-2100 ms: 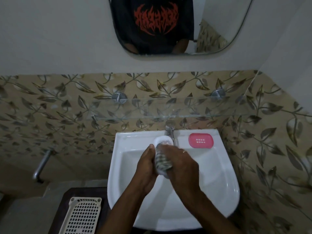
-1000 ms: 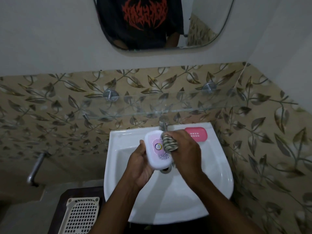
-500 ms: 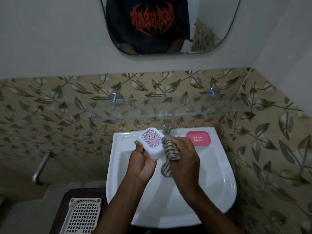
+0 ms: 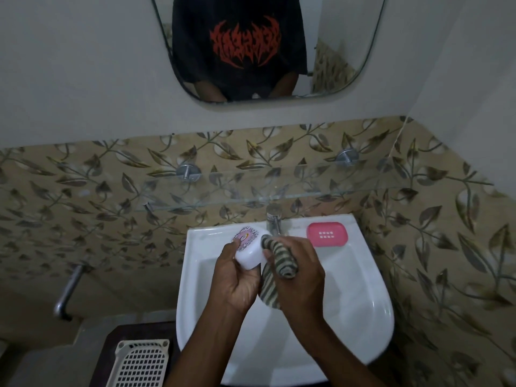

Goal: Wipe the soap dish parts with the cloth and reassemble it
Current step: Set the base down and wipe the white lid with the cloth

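My left hand (image 4: 237, 280) grips a white soap dish part (image 4: 251, 251) with a pink patterned sticker on its face, held tilted over the back left of the white sink (image 4: 357, 297). My right hand (image 4: 300, 272) is closed on a bunched striped cloth (image 4: 280, 265), whose upper end presses against the right edge of the white part. A tail of the cloth hangs down between my two hands. The pink soap dish part (image 4: 327, 234), with small drain holes, lies flat on the sink's back right ledge.
A chrome tap (image 4: 273, 219) stands at the sink's back centre, just behind my hands. A glass shelf (image 4: 279, 191) spans the tiled wall above it, under a mirror. A cream perforated basket (image 4: 139, 364) sits on a dark stool at lower left. A metal pipe (image 4: 68, 291) juts from the left wall.
My left hand has turned the white part so its sticker face shows and tilted it toward the back. The cloth in my right hand has slid from its face to its right edge.
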A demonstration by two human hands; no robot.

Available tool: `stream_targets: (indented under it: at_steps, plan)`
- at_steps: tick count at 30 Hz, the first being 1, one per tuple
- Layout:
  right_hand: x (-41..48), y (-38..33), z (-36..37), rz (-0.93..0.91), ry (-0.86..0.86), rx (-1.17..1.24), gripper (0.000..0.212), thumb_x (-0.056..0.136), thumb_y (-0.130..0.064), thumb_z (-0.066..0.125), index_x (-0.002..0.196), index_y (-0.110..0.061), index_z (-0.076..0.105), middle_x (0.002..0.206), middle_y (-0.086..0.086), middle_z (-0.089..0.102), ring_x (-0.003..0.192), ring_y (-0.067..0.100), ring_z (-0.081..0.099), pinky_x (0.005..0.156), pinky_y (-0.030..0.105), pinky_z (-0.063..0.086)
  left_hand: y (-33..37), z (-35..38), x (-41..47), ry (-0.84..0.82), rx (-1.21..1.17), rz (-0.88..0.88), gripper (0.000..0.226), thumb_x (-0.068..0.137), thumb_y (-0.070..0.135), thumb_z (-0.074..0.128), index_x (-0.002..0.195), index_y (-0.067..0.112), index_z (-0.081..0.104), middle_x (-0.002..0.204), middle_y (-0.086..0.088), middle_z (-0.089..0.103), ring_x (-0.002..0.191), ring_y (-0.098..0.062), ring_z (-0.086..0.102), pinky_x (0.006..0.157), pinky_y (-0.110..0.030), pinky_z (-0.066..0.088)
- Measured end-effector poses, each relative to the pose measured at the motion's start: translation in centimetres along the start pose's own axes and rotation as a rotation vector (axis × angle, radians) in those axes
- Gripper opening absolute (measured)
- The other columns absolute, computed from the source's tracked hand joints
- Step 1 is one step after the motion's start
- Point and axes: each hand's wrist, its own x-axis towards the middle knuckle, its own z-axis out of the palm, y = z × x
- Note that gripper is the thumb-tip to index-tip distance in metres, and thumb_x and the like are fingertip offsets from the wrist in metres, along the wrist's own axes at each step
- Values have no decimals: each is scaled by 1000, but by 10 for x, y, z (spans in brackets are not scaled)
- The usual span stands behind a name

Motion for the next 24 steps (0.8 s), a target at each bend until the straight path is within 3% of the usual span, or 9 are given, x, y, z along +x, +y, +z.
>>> stream_targets:
  at_steps: [2,6,8,10,13,18,24]
  plan:
    - [-10,0,-3,-86,-104,32,32,80,-6,74,106,-24,71,101,-8,63,94,2,63,79,15,50,3,-1,0,0,20,-25,58,81,10,62,135,-5,48,105,-23,67,82,-32,71,71,-43,62]
    - [2,4,-10,-110,-92,138,25,80,-8,74,102,-21,73,100,-6,66,96,7,65,81,31,54,7,4,-5,-82,68,3,55,70,8,70,123,0,55,98,-21,69,80,-29,72,62,-38,61]
    - [16,1,-13,-55,-58,174,18,81,-20,74,99,-22,72,99,-9,67,95,6,65,82,28,53,7,4,-8,-140,85,1,71,48,4,88,113,-2,61,94,-22,71,78,-32,73,61,-41,60]
    - [28,-5,-17,-11,-92,169,19,81,-30,73,99,-24,72,99,-11,68,95,4,64,84,25,52,7,3,-10,-190,106,-44,84,29,-2,90,108,-6,64,95,-26,70,77,-38,72,63,-46,60]
    - [30,-13,-22,-59,-184,163,19,80,-34,73,97,-25,73,97,-14,68,94,3,64,84,20,50,9,5,-8,-203,101,-53,87,25,0,92,108,-3,65,92,-24,70,73,-38,72,62,-47,60]
    - [5,-18,-28,-107,-260,190,28,80,-14,79,102,-30,74,97,-12,66,93,7,66,81,22,51,16,0,3,-161,131,-57,91,21,21,101,105,6,70,84,-18,73,68,-33,72,57,-47,60]
    - [45,-33,-31,-110,-232,96,19,78,-34,77,95,-31,71,96,-26,62,93,-9,59,83,9,45,3,3,-12,-290,240,-161,76,20,17,101,89,-2,78,93,-22,75,77,-32,75,56,-41,60]
